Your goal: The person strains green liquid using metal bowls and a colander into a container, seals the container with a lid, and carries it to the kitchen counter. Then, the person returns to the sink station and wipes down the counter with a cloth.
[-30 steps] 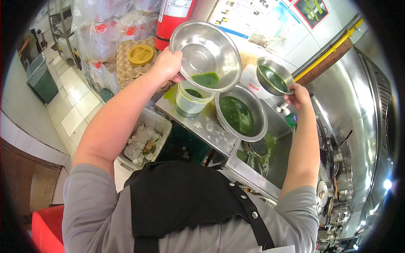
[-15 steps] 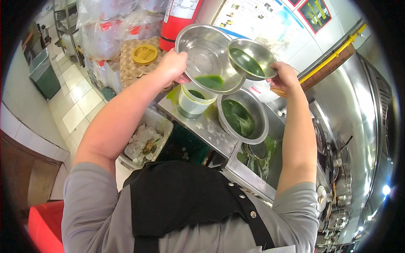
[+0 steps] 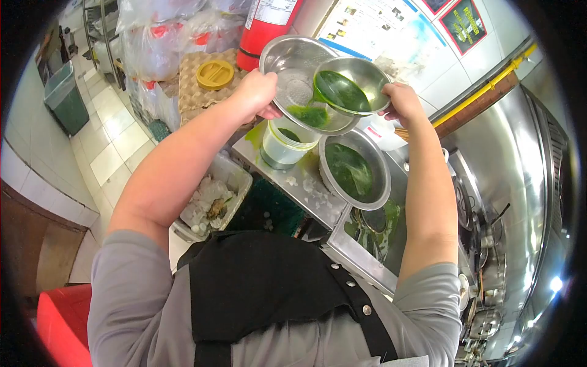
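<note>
My left hand (image 3: 262, 95) grips the rim of a metal colander (image 3: 292, 90) with a perforated bottom, tilted above a white plastic tub (image 3: 278, 150). My right hand (image 3: 403, 105) holds a smaller metal bowl (image 3: 374, 79) by its edge, tipped over the colander. Green liquid (image 3: 339, 90) runs from the bowl's lip and pools in the colander's lower side. More green liquid shows inside the tub. Beside it, a large metal bowl (image 3: 385, 180) holds foamy green liquid and stands at the sink's edge.
A steel counter (image 3: 299, 183) with green splashes and whitish bits carries the tub. Below left is a bin of scraps (image 3: 211, 205). A fire extinguisher (image 3: 267, 27) and egg trays with a yellow lid (image 3: 215, 74) stand behind. The sink (image 3: 391, 232) holds a strainer; stoves lie right.
The small bowl has moved left and tipped further over the colander. Green liquid now streams from its lip, and the pool in the colander looks frothier.
</note>
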Motion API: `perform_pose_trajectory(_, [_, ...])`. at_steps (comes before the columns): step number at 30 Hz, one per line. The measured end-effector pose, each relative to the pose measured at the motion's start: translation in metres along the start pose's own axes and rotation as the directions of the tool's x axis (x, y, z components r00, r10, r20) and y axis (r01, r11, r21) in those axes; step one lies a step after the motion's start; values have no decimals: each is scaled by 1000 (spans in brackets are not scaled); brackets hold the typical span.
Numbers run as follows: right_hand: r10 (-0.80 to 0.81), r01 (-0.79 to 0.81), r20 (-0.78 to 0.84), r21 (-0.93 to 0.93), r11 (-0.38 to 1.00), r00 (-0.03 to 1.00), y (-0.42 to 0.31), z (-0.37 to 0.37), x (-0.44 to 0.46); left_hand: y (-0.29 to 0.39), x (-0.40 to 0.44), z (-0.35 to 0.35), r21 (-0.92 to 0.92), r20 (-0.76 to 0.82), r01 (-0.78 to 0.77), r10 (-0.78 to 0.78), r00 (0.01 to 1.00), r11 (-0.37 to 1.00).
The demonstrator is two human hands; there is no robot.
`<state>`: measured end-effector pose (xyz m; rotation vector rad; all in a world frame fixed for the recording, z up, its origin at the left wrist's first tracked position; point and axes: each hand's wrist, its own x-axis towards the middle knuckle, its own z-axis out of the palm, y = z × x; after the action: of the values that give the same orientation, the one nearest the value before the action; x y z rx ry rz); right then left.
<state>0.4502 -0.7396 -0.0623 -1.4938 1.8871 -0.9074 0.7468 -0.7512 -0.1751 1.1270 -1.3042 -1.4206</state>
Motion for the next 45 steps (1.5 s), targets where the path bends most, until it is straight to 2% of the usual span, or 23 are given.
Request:
perform_pose_trajectory(7, [-41, 40, -28, -30, 999, 999, -1, 0, -2, 2, -1, 2, 5, -28, 25, -25, 999, 1000])
perform_pose_trajectory(13, [-18, 18, -20, -24, 1000, 1000, 0, -3, 3, 1, 1, 2, 20, 13, 19, -20, 1000, 1000])
perform_pose_trajectory(28, [-37, 36, -20, -48, 998, 999, 3, -4, 4, 2, 2, 5, 24, -10, -30, 30, 999, 999])
perform_pose_trajectory(45, [-39, 38, -41, -28, 999, 998, -1, -5, 2, 11, -2, 4, 59, -8, -13, 14, 1000, 998])
